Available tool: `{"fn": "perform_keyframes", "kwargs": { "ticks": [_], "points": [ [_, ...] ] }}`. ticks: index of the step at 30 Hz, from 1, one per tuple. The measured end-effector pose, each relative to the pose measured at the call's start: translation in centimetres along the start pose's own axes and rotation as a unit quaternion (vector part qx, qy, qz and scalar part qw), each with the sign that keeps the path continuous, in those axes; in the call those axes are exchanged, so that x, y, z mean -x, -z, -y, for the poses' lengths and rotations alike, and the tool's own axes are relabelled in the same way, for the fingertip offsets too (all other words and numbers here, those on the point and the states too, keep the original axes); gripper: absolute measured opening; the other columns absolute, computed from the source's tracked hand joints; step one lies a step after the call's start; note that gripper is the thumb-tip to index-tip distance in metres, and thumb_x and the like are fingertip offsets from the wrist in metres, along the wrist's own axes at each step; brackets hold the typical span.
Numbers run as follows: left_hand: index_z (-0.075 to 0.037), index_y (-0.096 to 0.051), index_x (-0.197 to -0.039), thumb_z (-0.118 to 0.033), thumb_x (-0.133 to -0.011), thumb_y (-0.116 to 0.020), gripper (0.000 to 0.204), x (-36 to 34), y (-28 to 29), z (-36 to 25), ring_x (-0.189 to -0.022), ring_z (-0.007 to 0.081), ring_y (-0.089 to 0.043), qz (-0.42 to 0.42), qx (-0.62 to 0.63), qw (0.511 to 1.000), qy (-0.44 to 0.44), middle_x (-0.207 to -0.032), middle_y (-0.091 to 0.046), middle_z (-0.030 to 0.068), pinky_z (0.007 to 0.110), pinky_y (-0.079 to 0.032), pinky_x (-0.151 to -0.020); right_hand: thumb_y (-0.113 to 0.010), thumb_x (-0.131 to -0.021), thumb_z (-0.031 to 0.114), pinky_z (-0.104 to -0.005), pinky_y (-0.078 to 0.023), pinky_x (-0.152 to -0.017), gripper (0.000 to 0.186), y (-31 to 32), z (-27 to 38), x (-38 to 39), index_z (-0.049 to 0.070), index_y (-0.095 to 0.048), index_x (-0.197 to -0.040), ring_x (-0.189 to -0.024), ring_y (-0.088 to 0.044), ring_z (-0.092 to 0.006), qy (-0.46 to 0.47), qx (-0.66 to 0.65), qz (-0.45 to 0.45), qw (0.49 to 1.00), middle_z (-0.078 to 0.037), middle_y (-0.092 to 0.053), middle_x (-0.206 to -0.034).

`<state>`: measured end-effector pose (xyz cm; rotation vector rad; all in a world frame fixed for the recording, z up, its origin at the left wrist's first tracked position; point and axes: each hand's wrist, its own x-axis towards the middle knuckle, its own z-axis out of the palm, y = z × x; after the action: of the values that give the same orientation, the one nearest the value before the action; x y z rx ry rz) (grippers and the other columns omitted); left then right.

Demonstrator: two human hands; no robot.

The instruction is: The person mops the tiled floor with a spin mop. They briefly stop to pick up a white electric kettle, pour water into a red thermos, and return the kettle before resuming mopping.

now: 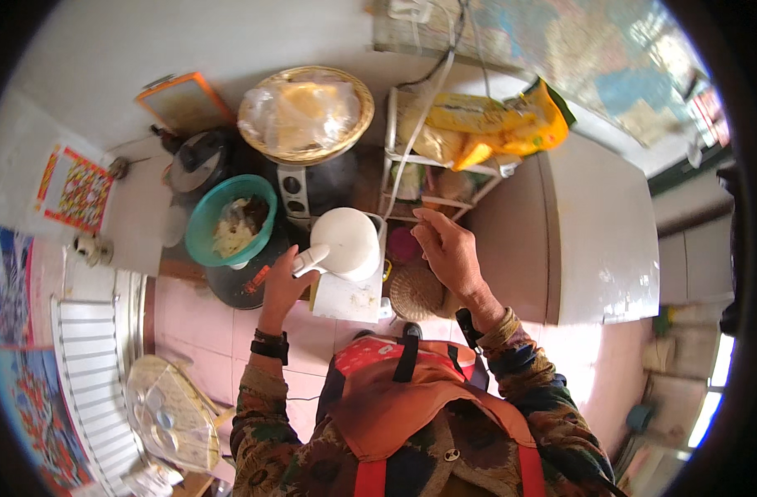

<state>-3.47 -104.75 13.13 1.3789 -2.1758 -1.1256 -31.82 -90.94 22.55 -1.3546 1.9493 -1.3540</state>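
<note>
A white kettle with a round lid stands in front of me on a narrow white surface, its handle pointing left. Thumb and fingers of my left hand are closed about the outer end of that handle; the finger undersides are hidden. To the right of the kettle, my right hand is raised, apart from it, with loosely bent fingers and nothing visible in them. Left of the kettle, a teal basin holds pale food and something dark on a black round-cornered surface.
Behind the kettle, a wicker basket holds a plastic-wrapped item. A white rack carries yellow packages, beside a tall grey cabinet. A dark lidded pot stands back left; a woven basket sits below my right hand.
</note>
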Motion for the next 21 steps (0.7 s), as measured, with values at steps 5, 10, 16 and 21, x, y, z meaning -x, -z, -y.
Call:
{"fn": "perform_keyframes", "kwargs": {
  "ticks": [5,10,16,21],
  "points": [
    [0.000,-0.063,-0.098,-0.034,-0.069,-0.080,0.047,-2.7,0.3,2.6,-0.078,0.0184,-0.063,0.077,0.048,0.996,-0.025,-0.082,-0.067,0.0124,0.033,-0.049,-0.071,-0.061,-0.089,0.010,-0.0363,-0.053,-0.072,0.025,0.0,-0.2,4.5,-0.001,-0.061,-0.111,-0.086,-0.066,-0.0341,-0.046,0.056,-0.066,0.995,-0.020,-0.066,-0.095],
    [-0.004,-0.063,-0.094,-0.023,-0.070,-0.084,0.037,-4.3,0.1,5.0,-0.079,0.0098,-0.058,0.221,0.215,0.950,-0.053,-0.082,-0.065,0.0011,0.028,-0.047,-0.073,-0.060,-0.088,0.009,-0.0387,-0.053,-0.073,0.023,-2.5,0.7,7.9,0.000,-0.060,-0.108,-0.085,-0.066,-0.0353,-0.030,0.110,-0.106,0.988,-0.019,-0.066,-0.092],
    [-0.004,-0.058,-0.079,-0.016,-0.066,-0.084,0.031,-4.1,-3.1,8.0,-0.066,0.0088,-0.047,0.129,0.309,0.942,-0.041,-0.072,-0.056,-0.0033,0.026,-0.042,-0.061,-0.057,-0.090,0.012,-0.0399,-0.053,-0.072,0.024,-4.9,1.0,10.7,0.000,-0.058,-0.110,-0.083,-0.065,-0.0350,-0.045,0.117,-0.108,0.986,-0.018,-0.065,-0.091],
    [-0.004,-0.058,-0.077,-0.013,-0.065,-0.080,0.026,-2.4,-5.0,7.2,-0.068,0.0072,-0.049,0.069,0.433,0.898,-0.037,-0.076,-0.056,-0.0028,0.024,-0.042,-0.063,-0.057,-0.090,0.013,-0.0405,-0.053,-0.073,0.024,-6.1,1.4,11.0,0.001,-0.058,-0.109,-0.083,-0.064,-0.0363,-0.045,0.122,-0.100,0.986,-0.018,-0.065,-0.092]
  ]
}}
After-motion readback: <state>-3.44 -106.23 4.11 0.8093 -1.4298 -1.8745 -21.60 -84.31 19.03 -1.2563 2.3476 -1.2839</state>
